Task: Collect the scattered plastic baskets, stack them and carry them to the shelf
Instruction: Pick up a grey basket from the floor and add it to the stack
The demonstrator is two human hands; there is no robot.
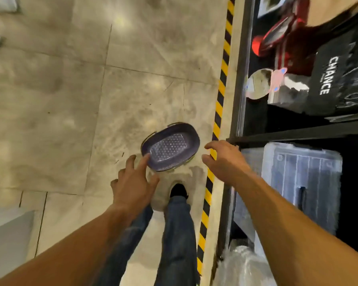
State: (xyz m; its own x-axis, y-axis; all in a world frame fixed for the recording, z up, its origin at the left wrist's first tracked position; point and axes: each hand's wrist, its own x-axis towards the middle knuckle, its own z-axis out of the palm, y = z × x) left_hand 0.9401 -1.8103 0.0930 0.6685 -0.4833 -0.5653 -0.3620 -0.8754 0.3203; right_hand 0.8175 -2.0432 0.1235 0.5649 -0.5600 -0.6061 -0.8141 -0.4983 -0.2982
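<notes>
One purple basket (171,147) sits upright on the tiled floor (60,100) just ahead of my shoe (178,190), close beside the striped tape (219,104) that edges the black shelf (242,79). Both my hands are empty with fingers spread, the left hand (132,180) at its near rim, the right hand (223,159) off its right end. To lift it cleanly I judge I should close on opposite rims together and keep it level, ready for nesting.

Basket (171,148): dark purple, dotted perforated base. Floor (70,89): mottled beige-grey tiles. Floor tape (220,96): yellow-black diagonal stripes. Shelf frame (243,69): black. Jeans (178,234): blue. Blurred shelf item (275,36): probably red.
</notes>
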